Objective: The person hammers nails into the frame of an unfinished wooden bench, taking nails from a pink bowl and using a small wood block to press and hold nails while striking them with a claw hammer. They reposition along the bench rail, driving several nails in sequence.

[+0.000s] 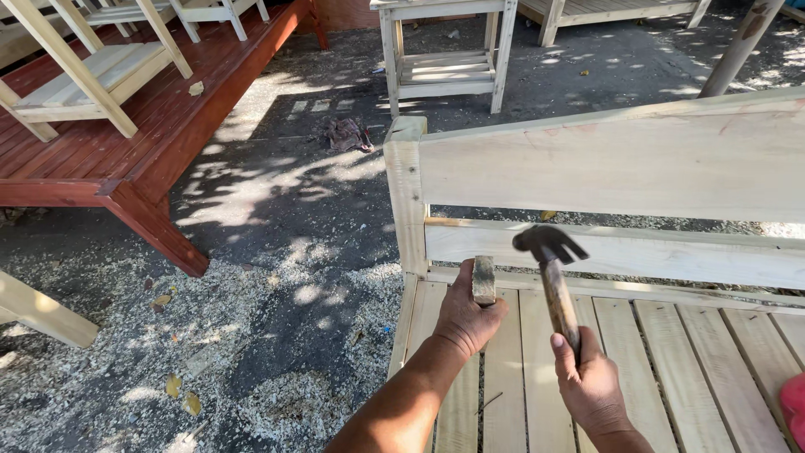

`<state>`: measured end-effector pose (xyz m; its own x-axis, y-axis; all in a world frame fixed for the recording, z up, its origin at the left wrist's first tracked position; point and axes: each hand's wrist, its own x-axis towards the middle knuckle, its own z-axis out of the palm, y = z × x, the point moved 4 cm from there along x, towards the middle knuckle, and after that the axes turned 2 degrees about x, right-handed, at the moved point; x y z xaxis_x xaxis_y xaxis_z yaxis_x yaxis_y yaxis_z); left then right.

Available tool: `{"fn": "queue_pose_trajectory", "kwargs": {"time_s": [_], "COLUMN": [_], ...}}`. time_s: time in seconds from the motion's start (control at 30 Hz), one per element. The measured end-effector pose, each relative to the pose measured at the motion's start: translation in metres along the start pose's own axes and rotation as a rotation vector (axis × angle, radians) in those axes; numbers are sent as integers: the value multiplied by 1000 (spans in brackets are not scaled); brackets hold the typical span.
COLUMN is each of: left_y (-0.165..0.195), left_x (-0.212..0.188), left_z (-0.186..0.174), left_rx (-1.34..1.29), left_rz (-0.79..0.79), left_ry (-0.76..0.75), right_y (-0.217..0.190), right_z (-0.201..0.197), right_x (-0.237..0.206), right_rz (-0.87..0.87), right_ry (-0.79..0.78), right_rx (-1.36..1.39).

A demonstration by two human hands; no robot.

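Hammer (pixel 553 277) with a dark claw head and a worn wooden handle stands nearly upright in the right hand (pixel 589 382), whose fingers are wrapped tight around the lower end of the handle, the thumb lying along it; the head rises well above the grip and tilts slightly to the left, in front of the lower back rail of a pale, unpainted wooden bench (pixel 620 159). Just to the left of that grip, the left hand (pixel 467 317) is closed on a small wooden block (pixel 484 279), thumb and fingers pinching its lower part so that its top sticks up above the knuckles, close to the bench's corner post and near the hammer head without touching it. Below both hands run the seat slats, and a small dark sliver, perhaps a nail, lies on a slat between the two forearms. At the far right edge, beyond the right hand, a bit of something red shows, too cut off to tell what it is. Left of the left hand the ground is dark and strewn with sawdust (pixel 277 352) and dry leaves. Farther beyond the grips stand a red-brown wooden platform (pixel 134 159) bearing pale wooden frames, and a small unpainted table (pixel 444 59).
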<state>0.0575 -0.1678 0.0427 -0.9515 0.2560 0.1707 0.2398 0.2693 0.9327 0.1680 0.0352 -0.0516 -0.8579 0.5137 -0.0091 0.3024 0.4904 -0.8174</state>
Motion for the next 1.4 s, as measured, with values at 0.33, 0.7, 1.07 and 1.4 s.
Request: {"fn": "queue_pose_trajectory", "kwargs": {"time_s": [0.33,0.7,1.07,1.4], "left_y": [4,8,13,16], "left_x": [2,7,1,4], "left_z": [3,2,-1,-1], "left_rx": [-18,-14,24,16], "left_rz": [-7,-74,-132,-64], "left_ry": [-30,-12,-24,-19], "right_y": [26,1,-17,-1], "right_z": [29,25,9,22], "right_x": [37,34,29,25], "right_rz": [154,-150,-67,441], "right_ry": [-173,21,-39,-300], "right_rx": [-387,-119,-180,-324]}}
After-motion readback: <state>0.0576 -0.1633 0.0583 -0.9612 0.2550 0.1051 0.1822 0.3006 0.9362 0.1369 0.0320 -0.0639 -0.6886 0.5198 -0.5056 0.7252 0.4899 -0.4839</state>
